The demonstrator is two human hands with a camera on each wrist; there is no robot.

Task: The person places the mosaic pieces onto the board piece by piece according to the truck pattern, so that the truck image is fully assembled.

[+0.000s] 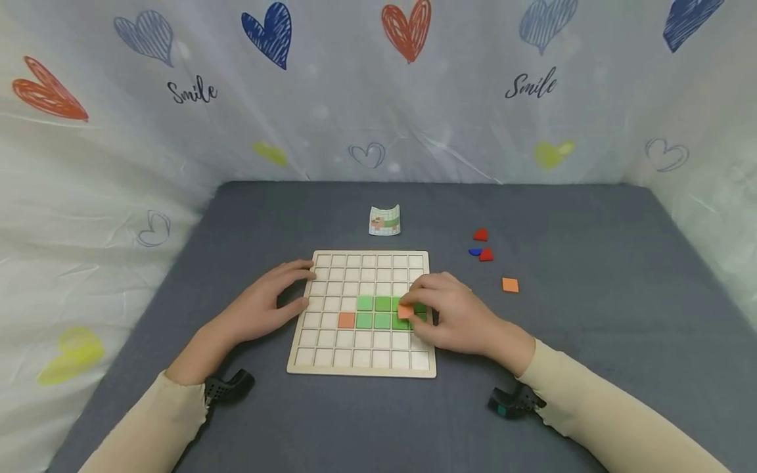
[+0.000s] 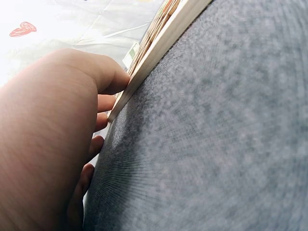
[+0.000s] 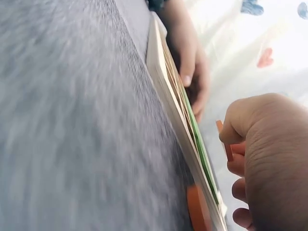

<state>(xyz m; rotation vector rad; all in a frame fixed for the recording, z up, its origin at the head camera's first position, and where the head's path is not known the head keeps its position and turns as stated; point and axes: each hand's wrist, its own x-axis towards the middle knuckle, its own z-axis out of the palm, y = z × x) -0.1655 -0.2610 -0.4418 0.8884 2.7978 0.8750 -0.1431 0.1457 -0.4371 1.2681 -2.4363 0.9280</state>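
A wooden grid board (image 1: pixel 362 374) lies flat on the grey cloth. My right hand (image 1: pixel 458 315) pinches an orange square tile (image 1: pixel 405 311) between thumb and fingers over the right part of the grid. In the right wrist view that tile (image 3: pixel 229 152) is tilted and held above the board's surface. Green tiles (image 1: pixel 365 320) fill two rows of cells, partly covered by the right hand; an orange tile (image 1: pixel 346 320) sits in a cell at their left. My left hand (image 1: pixel 260 305) rests at the board's left edge, thumb and fingertips against it with the fingers spread.
A small pattern card (image 1: pixel 385 221) lies beyond the board. To the right are red pieces (image 1: pixel 481 234), a blue piece (image 1: pixel 475 252) and a loose orange square (image 1: pixel 510 285). A white curtain (image 1: pixel 331 118) printed with hearts hangs behind the table.
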